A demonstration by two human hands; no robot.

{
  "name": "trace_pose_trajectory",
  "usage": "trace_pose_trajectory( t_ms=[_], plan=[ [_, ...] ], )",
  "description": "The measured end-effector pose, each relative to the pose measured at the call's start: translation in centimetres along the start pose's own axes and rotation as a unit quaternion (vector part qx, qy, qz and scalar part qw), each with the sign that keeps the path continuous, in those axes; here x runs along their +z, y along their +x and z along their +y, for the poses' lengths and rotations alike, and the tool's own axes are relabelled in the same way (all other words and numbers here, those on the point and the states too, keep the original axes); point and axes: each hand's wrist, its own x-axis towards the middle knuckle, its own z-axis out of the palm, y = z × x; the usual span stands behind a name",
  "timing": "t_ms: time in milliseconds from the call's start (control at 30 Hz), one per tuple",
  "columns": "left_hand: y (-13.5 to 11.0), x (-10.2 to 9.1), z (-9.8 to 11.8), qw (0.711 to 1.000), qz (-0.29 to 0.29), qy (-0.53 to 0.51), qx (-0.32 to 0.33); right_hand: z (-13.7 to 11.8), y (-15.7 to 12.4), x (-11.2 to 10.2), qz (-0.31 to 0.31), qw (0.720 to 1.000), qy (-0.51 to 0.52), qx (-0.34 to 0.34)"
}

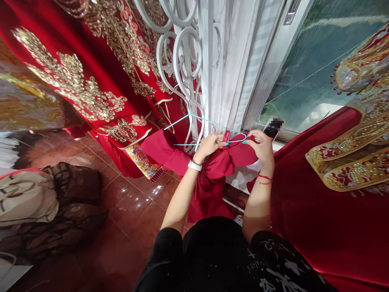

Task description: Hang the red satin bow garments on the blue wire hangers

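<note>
A plain red garment (212,178) hangs from a light blue wire hanger (194,121), whose hook rests on a white ornate metal screen (179,61). My left hand (209,145) is closed, pinching the garment's red fabric at the hanger's lower bar. My right hand (263,147) grips the red fabric at the hanger's right end and also holds a small dark device (271,129) with a lit display.
Red robes with gold embroidery (91,81) hang at the left and lie at the right (349,162). White curtains (237,61) and a window (313,65) stand ahead. Dark bags (73,202) sit on the red tiled floor (130,211) at the left.
</note>
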Motion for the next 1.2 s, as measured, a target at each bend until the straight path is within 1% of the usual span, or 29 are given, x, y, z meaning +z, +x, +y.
trace_pose_trajectory(
  t_ms=[100,233,300,367,400,467,500,567,633,667,700,767,833,933,1000,1067,1100,1167,1200],
  plan=[
    [-0.4,-0.2,-0.1,0.999,-0.014,-0.035,0.027,-2.5,0.5,0.5,-0.029,0.999,-0.018,-0.025],
    [-0.5,-0.2,0.2,0.996,-0.011,-0.061,0.065,-5.9,1.6,2.2,-0.087,0.993,-0.044,-0.068],
    [-0.2,-0.2,0.2,0.995,-0.016,-0.064,0.079,-7.0,2.1,3.2,-0.113,0.988,-0.063,-0.083],
    [0.1,-0.2,0.3,0.994,-0.018,-0.062,0.085,-7.4,2.4,4.1,-0.133,0.984,-0.076,-0.089],
    [0.1,-0.2,0.4,0.994,-0.016,-0.060,0.087,-7.3,2.5,4.4,-0.130,0.985,-0.075,-0.089],
    [-0.2,0.0,0.6,0.994,0.011,-0.056,0.094,-6.6,2.4,4.8,-0.086,0.991,-0.055,-0.088],
    [-0.5,0.3,0.9,0.993,0.040,-0.054,0.097,-6.1,2.3,4.9,-0.054,0.994,-0.043,-0.089],
    [-1.6,1.0,1.5,0.986,0.127,-0.057,0.091,-5.0,2.0,4.7,-0.001,0.995,-0.029,-0.095],
    [-2.9,2.2,2.2,0.971,0.213,-0.078,0.075,-4.0,1.7,4.1,0.027,0.994,-0.025,-0.101],
    [-3.4,2.8,2.5,0.964,0.241,-0.092,0.066,-3.6,1.6,3.8,0.039,0.994,-0.023,-0.102],
    [-3.7,3.3,2.7,0.960,0.256,-0.102,0.057,-3.3,1.5,3.4,0.054,0.993,-0.021,-0.101],
    [-3.6,4.0,2.9,0.960,0.256,-0.108,0.041,-2.9,1.2,2.6,0.077,0.993,-0.020,-0.091],
    [-2.7,4.0,2.6,0.969,0.228,-0.096,0.026,-2.8,0.9,2.0,0.077,0.994,-0.025,-0.075],
    [-0.9,3.1,1.9,0.981,0.176,-0.086,0.010,-3.2,0.2,1.6,0.048,0.997,-0.033,-0.053],
    [-0.4,2.5,1.6,0.983,0.164,-0.086,0.000,-3.3,-0.3,1.5,0.033,0.998,-0.041,-0.041],
    [-1.0,2.1,1.5,0.982,0.170,-0.077,-0.013,-3.4,-0.6,1.6,0.034,0.997,-0.052,-0.035],
    [-1.7,2.0,1.6,0.982,0.176,-0.069,-0.022,-3.3,-0.7,1.8,0.041,0.997,-0.059,-0.035],
    [-4.0,1.5,2.0,0.976,0.207,-0.055,-0.038,-3.3,-0.7,2.7,0.066,0.994,-0.081,-0.044],
    [-5.3,1.0,2.1,0.970,0.235,-0.052,-0.044,-3.3,-0.6,3.5,0.076,0.991,-0.096,-0.053]
  ],
)
